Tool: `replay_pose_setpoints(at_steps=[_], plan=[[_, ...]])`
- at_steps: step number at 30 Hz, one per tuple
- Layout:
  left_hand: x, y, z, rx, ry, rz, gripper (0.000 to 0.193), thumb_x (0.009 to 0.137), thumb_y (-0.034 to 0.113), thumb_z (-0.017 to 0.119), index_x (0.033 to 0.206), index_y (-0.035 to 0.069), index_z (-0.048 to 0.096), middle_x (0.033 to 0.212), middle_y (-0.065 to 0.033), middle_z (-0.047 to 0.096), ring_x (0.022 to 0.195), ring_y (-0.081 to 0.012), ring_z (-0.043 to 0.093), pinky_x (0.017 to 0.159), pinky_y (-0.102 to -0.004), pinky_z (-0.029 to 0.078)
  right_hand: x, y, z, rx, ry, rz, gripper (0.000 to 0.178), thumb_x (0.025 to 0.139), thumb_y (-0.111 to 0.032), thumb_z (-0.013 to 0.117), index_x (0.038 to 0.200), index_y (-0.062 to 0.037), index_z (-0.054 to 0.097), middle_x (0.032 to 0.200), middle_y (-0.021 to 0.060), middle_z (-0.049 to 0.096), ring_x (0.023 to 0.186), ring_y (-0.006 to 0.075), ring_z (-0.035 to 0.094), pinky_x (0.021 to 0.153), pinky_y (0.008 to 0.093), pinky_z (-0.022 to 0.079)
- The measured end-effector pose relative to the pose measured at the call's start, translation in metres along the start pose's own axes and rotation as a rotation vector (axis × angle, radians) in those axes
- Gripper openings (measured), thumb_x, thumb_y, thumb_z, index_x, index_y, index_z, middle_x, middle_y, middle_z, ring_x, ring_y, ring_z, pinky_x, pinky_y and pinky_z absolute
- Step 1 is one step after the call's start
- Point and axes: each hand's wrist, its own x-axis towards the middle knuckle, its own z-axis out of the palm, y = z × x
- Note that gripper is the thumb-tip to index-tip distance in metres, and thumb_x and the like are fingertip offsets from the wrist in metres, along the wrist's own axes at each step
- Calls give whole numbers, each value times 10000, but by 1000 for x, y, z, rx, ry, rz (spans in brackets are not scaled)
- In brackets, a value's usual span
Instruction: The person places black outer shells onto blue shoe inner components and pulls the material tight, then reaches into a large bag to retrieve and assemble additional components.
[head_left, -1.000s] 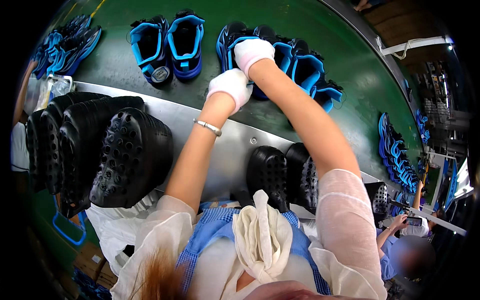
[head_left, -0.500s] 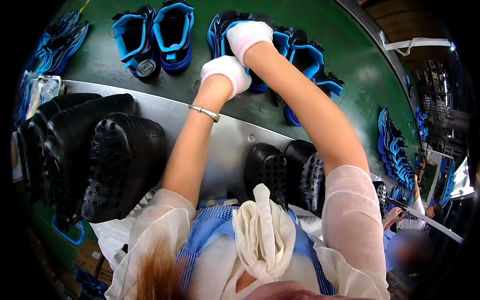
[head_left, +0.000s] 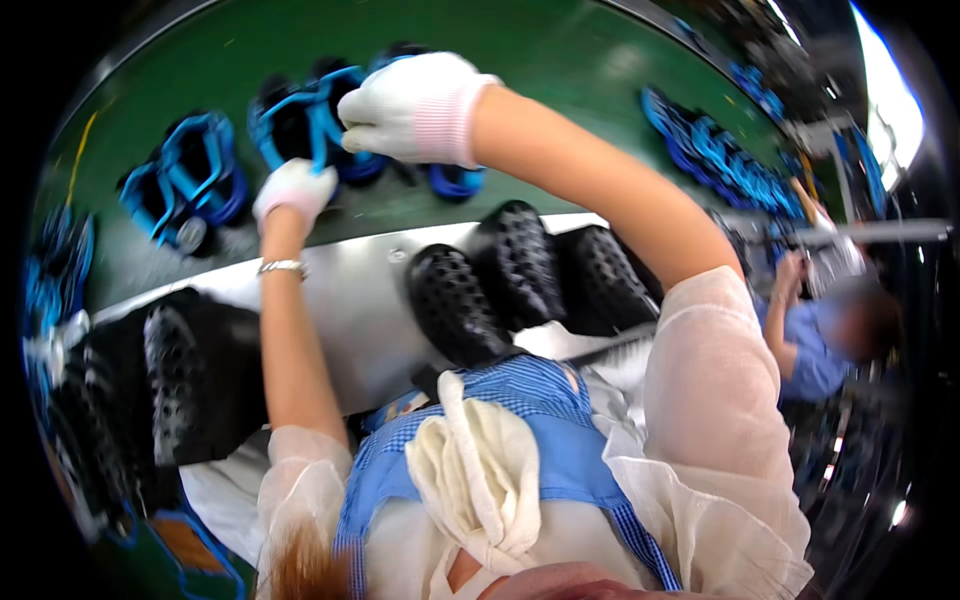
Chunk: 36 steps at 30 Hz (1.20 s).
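A blue and black shoe (head_left: 312, 128) lies on the green belt (head_left: 560, 60) at the far side. My right hand (head_left: 415, 105), in a white glove, is closed over its top and right side. Lower and to the left, my gloved left hand (head_left: 294, 190) grips the shoe's near edge; a metal bracelet sits on that wrist. A second blue shoe (head_left: 455, 182) shows partly under my right wrist. Another blue pair (head_left: 190, 195) lies left of my hands on the belt.
A grey metal shelf (head_left: 350, 300) runs between me and the belt. Black studded soles stand on it in the middle (head_left: 460, 300) and stacked at the left (head_left: 190, 380). More blue shoes (head_left: 720, 150) line the belt at the right. A co-worker in blue (head_left: 820, 340) is at the right.
The view has swung, so the belt and shoes slid left and down in the picture. My left hand has dropped below and left of my right; both remain on blue shoes.
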Motion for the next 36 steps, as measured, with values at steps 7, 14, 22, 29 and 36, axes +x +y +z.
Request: replay_pose_setpoints(at_steps=[7, 14, 22, 29, 36], plan=[[-26, -17, -23, 205, 380, 24, 472, 840, 480, 530, 1106, 107, 639, 1101, -189, 622, 984, -379, 596, 838, -444, 479, -269, 77, -45, -68, 578, 467, 267, 865, -305, 570, 965, -77, 664, 856, 104, 662, 768, 259, 646, 692, 343, 505], [-24, 11, 11, -50, 503, 327, 504, 851, 500, 570, 1211, 150, 603, 1212, -145, 560, 1088, -310, 548, 926, -378, 432, -469, 94, 56, 62, 660, 1150, 279, 866, -251, 609, 1027, -25, 640, 891, 113, 667, 808, 200, 646, 746, 273, 488], [16, 8, 28, -207, 395, 356, 410, 848, 417, 605, 1086, 85, 643, 1045, -170, 635, 952, -288, 602, 861, -346, 451, -488, 103, 126, 119, 629, 1280, 513, 763, -311, 706, 1179, -53, 551, 1121, 125, 600, 984, 240, 616, 854, 333, 476], [-12, 39, 41, -156, 395, 278, 385, 840, 412, 622, 1029, 80, 668, 987, -143, 640, 871, -261, 617, 807, -344, 468, -485, 112, 133, 29, 625, 1209, 484, 732, -283, 728, 1131, -69, 557, 1071, 113, 584, 933, 238, 599, 812, 338, 480], [-7, 20, 50, -218, 400, 290, 449, 841, 432, 620, 1171, 128, 624, 1137, -159, 589, 926, -246, 614, 849, -343, 466, -486, 118, 120, 29, 554, 1130, 436, 738, -267, 721, 1081, -60, 550, 1026, 95, 575, 913, 232, 585, 802, 325, 473]])
